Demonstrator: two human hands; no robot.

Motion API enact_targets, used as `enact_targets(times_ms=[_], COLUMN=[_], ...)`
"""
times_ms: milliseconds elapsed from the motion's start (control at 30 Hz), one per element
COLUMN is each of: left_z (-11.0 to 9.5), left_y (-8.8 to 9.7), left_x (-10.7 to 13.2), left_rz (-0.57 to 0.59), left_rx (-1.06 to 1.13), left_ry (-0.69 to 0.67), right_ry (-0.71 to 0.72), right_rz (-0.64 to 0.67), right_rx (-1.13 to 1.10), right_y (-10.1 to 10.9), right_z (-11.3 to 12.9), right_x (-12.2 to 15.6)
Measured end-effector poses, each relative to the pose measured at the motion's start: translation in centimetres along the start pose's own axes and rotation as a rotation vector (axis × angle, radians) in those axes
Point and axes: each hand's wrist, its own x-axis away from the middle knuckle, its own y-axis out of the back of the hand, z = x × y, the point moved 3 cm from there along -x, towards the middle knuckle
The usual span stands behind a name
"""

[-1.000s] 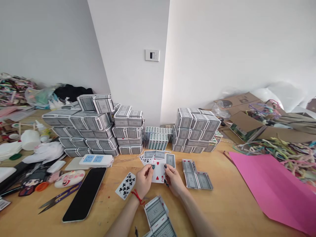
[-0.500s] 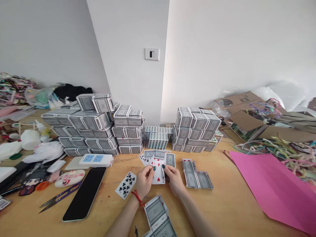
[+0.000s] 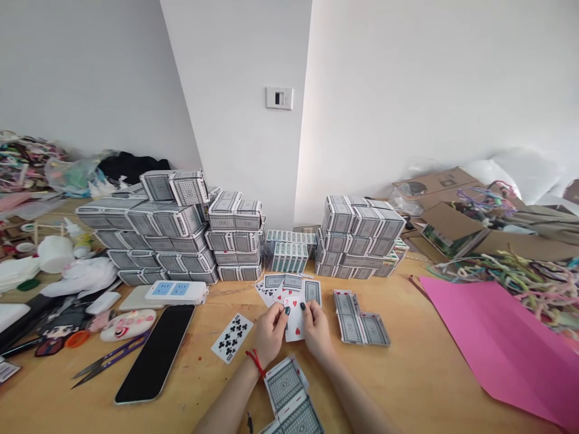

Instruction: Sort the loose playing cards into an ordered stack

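Between my two hands is a two of hearts playing card (image 3: 295, 322), face up. My left hand (image 3: 270, 330) pinches its left edge, thumb on top, and my right hand (image 3: 317, 328) grips the right edge the same way. Just beyond it lie loose cards (image 3: 312, 292), some face down, some face up. A ten of clubs (image 3: 232, 339) rests left of my left hand. Below my hands, between the forearms, sits a folded card piece (image 3: 286, 386), partly cut off by the frame. A similar L-shaped card piece (image 3: 348, 319) lies to the right.
Stacked card blocks stand at the left (image 3: 172, 223) and right (image 3: 362, 235), with wrapped card packs (image 3: 289, 258) between. On the left are a phone (image 3: 156, 352), snips (image 3: 111, 360) and a power strip (image 3: 178, 292). Pink paper (image 3: 502, 343) and a cardboard box (image 3: 474, 235) occupy the right.
Both hands have shifted slightly right and toward me with the two of hearts, and my right fingers have closed in more along its edge. Everything else stays put.
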Motion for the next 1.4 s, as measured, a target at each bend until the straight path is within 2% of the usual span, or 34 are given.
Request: enact_targets(times_ms=[233,333,500,700,767,933,1100,1267,1400], left_z=[-0.4,0.1,0.6,0.3,0.3,0.5,0.7,0.4,0.4], left_y=[0.0,0.1,0.2,0.1,0.2,0.5,0.4,0.3,0.1], left_x=[0.0,-0.2,-0.4,-0.2,-0.2,-0.3,-0.3,-0.5,-0.5], left_rz=[-0.037,-0.086,-0.153,-0.129,-0.149,-0.233,-0.212,-0.188,-0.144], left_rx=[-0.061,-0.06,-0.033,-0.11,-0.115,-0.063,-0.058,-0.047,-0.029], left_ry=[-0.001,0.01,0.021,-0.017,-0.013,0.005,0.01,0.006,-0.016], right_ry=[0.044,0.002,-0.146,-0.008,0.009,-0.036,0.041,-0.093,-0.036], right_rz=[-0.035,0.031,0.226,0.088,0.106,0.25,0.175,0.234,0.147], right_rx=[0.056,0.005,-0.043,0.176,0.157,0.015,0.146,-0.046,-0.13], right_y=[-0.1,-0.3,-1.2,-0.7,-0.7,-1.3,-1.2,-1.3,-0.8], right_z=[0.8,0.6,-0.5,0.4,0.7,0.5,0.7,0.8,1.0], right_x=[0.2,0.0,-0.1,0.3,0.5,0.8,0.7,0.8,0.3])
